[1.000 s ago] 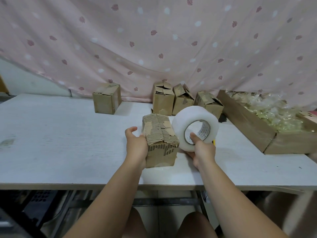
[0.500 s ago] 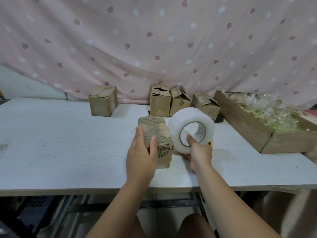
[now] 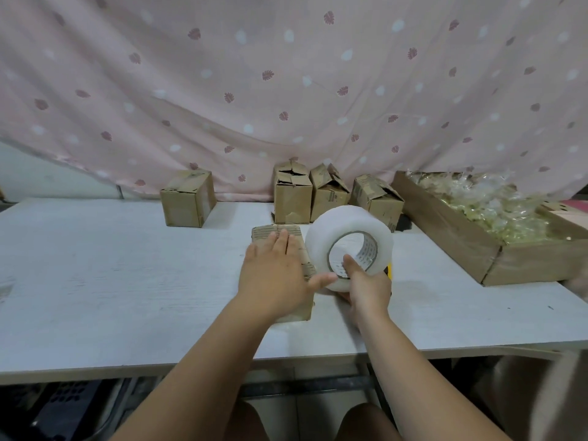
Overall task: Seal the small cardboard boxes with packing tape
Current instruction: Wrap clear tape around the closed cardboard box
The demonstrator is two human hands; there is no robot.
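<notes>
Your left hand and right hand are bare, and so are both wrists. Your left forearm and right forearm are bare as well, smooth and slender. They are uncovered from the wrist to the bottom edge of the view and widen toward the elbow. Your nails are too small to make out. Between the arms, low in the view, your left knee and right knee show, rounded and bare. Whatever clothing you wear lies outside the view.
</notes>
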